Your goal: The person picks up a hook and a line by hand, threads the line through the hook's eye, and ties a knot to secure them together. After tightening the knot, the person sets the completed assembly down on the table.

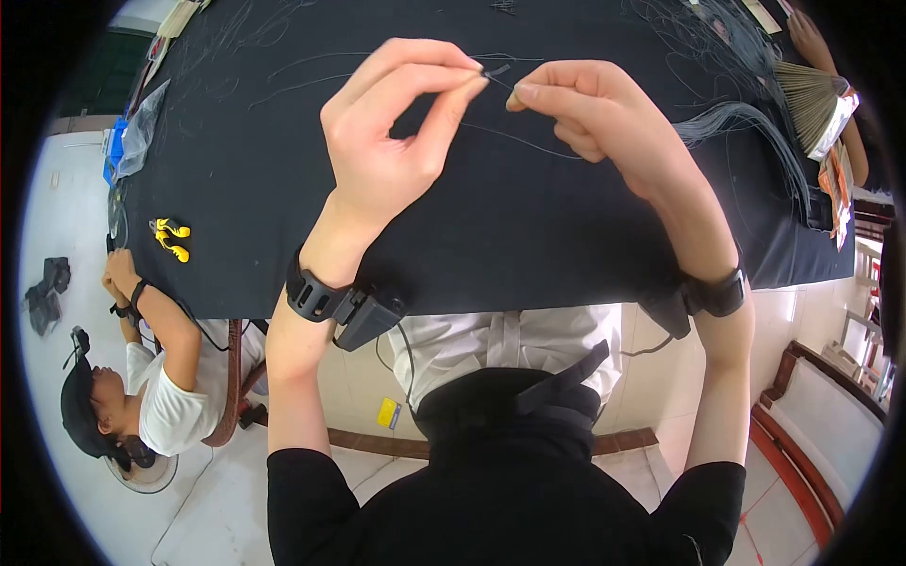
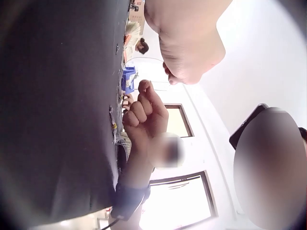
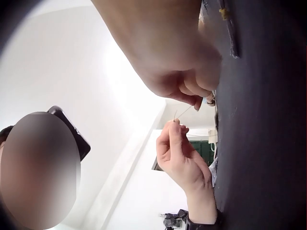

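Over the black-covered table (image 1: 528, 245), my left hand (image 1: 387, 132) pinches a short dark piece (image 1: 496, 71) between thumb and fingertips. From it a thin grey strand (image 3: 184, 112) spans the small gap to my right hand (image 1: 604, 108). The right thumb and index finger pinch this strand, with the other fingers curled in. Long loose strand lengths (image 1: 321, 78) trail left behind the left hand. In the left wrist view my right hand (image 2: 146, 112) shows its curled fingers; in the right wrist view my left hand (image 3: 180, 153) has its fingertips together.
A bundle of grey strands (image 1: 746, 118) lies at the right, beside a fanned stack of thin strips (image 1: 807, 104). A yellow-handled tool (image 1: 172, 240) rests at the left. Another person (image 1: 175, 406) sits at the left edge; someone's hand (image 1: 810, 42) is at the far right.
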Demonstrator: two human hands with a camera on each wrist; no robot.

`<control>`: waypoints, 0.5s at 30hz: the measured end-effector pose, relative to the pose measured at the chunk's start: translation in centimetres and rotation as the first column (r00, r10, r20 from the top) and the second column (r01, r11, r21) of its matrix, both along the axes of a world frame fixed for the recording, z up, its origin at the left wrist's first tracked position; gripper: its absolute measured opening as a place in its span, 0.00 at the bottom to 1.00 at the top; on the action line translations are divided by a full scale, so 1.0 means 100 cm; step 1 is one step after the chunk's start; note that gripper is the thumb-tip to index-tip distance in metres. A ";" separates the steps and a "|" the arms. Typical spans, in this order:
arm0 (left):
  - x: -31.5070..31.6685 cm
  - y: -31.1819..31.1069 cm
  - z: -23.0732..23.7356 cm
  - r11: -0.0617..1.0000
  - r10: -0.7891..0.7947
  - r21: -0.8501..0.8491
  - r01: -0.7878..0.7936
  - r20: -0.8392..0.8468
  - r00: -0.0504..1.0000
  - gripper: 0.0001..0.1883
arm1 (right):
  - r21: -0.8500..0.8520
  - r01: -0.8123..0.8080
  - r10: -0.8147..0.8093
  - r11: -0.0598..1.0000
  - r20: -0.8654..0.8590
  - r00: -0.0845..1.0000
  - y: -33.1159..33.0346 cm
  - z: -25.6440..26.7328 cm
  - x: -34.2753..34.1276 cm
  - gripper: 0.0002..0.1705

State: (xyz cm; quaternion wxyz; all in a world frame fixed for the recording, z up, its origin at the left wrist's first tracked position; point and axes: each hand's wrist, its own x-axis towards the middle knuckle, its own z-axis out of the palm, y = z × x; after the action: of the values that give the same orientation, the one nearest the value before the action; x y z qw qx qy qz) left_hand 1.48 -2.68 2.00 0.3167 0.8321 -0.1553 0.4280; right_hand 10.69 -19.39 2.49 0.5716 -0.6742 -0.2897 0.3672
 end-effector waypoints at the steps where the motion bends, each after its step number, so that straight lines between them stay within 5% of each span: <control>1: -0.001 -0.002 0.000 0.999 -0.033 -0.008 0.033 -0.037 0.999 0.06 | -0.008 0.017 -0.017 1.000 -0.009 1.000 0.000 -0.001 0.002 0.13; 7: -0.004 -0.014 0.000 0.981 -0.194 -0.007 0.196 -0.175 0.965 0.07 | 0.152 0.048 -0.028 0.987 -0.133 0.991 -0.003 -0.002 0.012 0.10; 11: -0.003 -0.011 0.003 0.990 -0.119 0.056 0.128 -0.148 0.982 0.07 | 0.259 0.041 0.023 0.965 -0.236 0.971 -0.005 0.006 0.011 0.10; 15: -0.002 -0.004 0.006 0.994 0.006 0.109 0.003 -0.085 0.996 0.06 | 0.271 -0.050 0.087 0.961 -0.124 0.989 -0.006 0.008 0.008 0.12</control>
State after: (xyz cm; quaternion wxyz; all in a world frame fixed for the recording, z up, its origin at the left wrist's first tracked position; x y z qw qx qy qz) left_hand 1.28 -3.07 2.60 0.2770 0.8657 -0.1642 0.3832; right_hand 11.53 -19.98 3.34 0.6625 -0.5542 -0.3205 0.3889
